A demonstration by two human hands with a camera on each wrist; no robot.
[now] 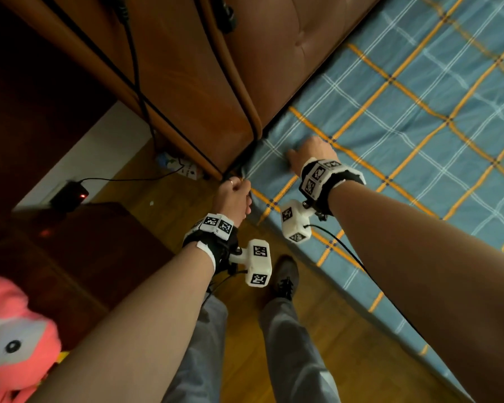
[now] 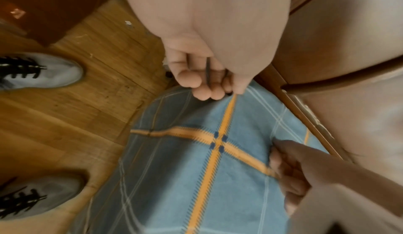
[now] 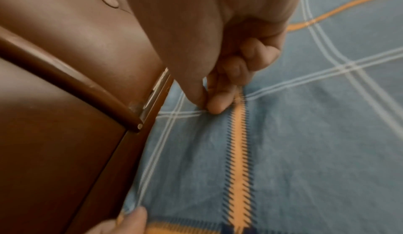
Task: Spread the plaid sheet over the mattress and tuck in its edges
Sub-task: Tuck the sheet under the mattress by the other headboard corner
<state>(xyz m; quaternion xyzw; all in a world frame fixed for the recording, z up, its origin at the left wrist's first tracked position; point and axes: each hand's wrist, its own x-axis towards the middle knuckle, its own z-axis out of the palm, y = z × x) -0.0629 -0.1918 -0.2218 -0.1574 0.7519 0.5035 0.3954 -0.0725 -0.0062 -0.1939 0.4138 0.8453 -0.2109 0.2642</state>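
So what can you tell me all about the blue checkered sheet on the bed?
The plaid sheet looks like soft cotton, blue with orange stripes and thin white lines. It lies spread over the mattress, slightly wrinkled near the brown padded headboard, and hangs down the side. At the corner the left hand grips its edge, and the right hand pinches it on top beside the headboard.

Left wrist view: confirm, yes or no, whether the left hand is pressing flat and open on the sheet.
No: the left hand pinches the plaid sheet at its corner.
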